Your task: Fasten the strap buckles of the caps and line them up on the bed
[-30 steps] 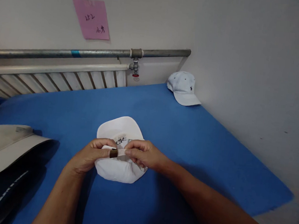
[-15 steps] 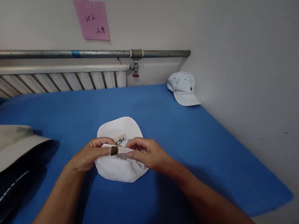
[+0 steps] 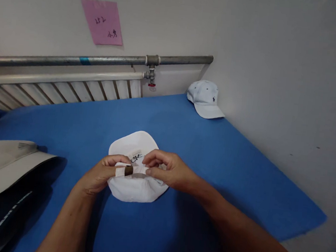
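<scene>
A white baseball cap (image 3: 133, 190) lies upturned on the blue table, its brim pointing away from me and dark letters showing inside. Across its back opening runs a white strap (image 3: 140, 170) with a brownish metal buckle (image 3: 128, 170). My left hand (image 3: 101, 173) pinches the strap's left end beside the buckle, the thumb partly behind the loose white end. On the other side of the buckle, my right hand (image 3: 171, 170) grips the strap between thumb and fingers. The fingertips of both hands partly hide the cap's edge.
A pale blue cap (image 3: 204, 98) sits in the far right corner against the wall. Beige and dark caps (image 3: 6, 166) are at the left edge. Behind the blue tabletop (image 3: 133, 237) are a radiator (image 3: 61, 92) and a metal pipe (image 3: 115, 60) with a red-handled valve.
My left thumb has shifted left off the buckle, so more of the strap's white end shows. My right hand has moved slightly right along the strap.
</scene>
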`<state>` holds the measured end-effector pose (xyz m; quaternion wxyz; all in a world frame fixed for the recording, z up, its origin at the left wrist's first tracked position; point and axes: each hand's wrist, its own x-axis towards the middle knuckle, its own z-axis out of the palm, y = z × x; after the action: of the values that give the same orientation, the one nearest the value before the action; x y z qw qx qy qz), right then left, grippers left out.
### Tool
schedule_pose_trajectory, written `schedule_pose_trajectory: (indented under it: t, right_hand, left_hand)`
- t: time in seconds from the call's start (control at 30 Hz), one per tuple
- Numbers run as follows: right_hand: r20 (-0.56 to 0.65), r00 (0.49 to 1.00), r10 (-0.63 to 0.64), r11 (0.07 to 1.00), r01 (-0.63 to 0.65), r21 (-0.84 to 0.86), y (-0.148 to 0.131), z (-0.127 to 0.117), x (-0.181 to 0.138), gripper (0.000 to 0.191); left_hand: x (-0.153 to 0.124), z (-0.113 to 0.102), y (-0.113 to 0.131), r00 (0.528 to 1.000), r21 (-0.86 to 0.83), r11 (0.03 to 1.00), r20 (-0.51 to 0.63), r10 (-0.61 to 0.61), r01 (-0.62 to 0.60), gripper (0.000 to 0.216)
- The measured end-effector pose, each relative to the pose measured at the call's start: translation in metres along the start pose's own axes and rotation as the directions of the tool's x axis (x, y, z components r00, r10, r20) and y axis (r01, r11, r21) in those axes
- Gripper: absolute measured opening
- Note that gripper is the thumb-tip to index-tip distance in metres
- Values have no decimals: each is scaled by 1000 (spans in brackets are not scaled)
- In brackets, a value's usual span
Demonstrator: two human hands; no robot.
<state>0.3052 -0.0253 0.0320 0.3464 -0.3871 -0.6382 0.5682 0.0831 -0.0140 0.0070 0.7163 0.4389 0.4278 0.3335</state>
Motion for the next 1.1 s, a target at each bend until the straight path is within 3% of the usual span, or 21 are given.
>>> schedule_pose_trajectory:
  t: [0.2, 0.4, 0.47, 0.6, 0.77, 0.97, 1.1]
  right_hand:
    - [113, 989, -91, 996, 92, -1, 8, 4, 1, 10]
    - [-89, 986, -138, 984, 126, -123, -2, -8, 1, 8]
    - [-58, 992, -116, 983, 107, -149, -6, -15, 0, 9]
    - [130, 990, -51, 970, 81, -230, -8, -24, -2, 20]
    - [210, 976, 50, 977, -4, -215, -4, -20, -1, 19]
    - [182, 979, 96, 972, -52, -231, 2, -16, 3, 13]
    - [154, 981, 119, 977, -89, -193, 7, -17, 5, 11]
  left_hand:
    - [1, 5, -2, 995, 40, 999, 94, -27, 23, 29]
    - [-2, 2, 6, 1000, -50, 998, 14, 28, -27, 30]
    - [-3, 0, 7, 999, -51, 998, 2, 36, -36, 30]
    - [-2, -3, 5, 999, -58, 997, 1, 49, -49, 28]
    - [-3, -4, 3, 998, -33, 999, 38, 43, -41, 27]
    - [-5, -5, 4, 993, -28, 999, 114, -15, 18, 21]
    - [-5, -4, 5, 994, -47, 999, 106, -10, 15, 21]
